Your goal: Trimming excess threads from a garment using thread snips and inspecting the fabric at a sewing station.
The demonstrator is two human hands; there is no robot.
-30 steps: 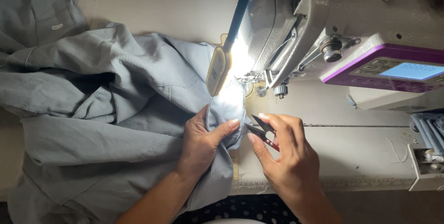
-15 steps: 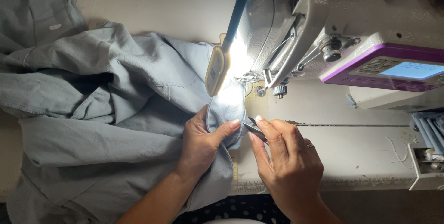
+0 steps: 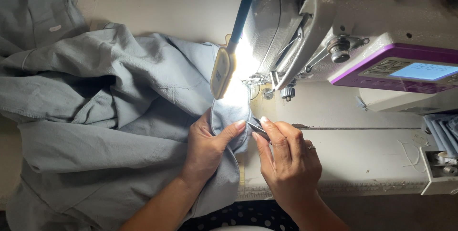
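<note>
Grey-blue fabric point(image 3: 119, 131) spreads over the pale worktop point(image 3: 362, 159) away from the left hand point(image 3: 207, 147), whose fingers pinch a folded edge just below the sewing machine point(image 3: 305, 35) and its glowing lamp point(image 3: 222, 73). Touching that edge, the right hand point(image 3: 288, 164) has its fingers pressed around small metal snips point(image 3: 257, 128). A purple-trimmed control panel point(image 3: 405, 73) sits beyond the right hand.

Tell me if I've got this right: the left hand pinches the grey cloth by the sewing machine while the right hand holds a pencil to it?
Not quite. In the head view the right hand holds small metal snips, not a pencil. The left hand does pinch the grey cloth by the sewing machine.
</note>
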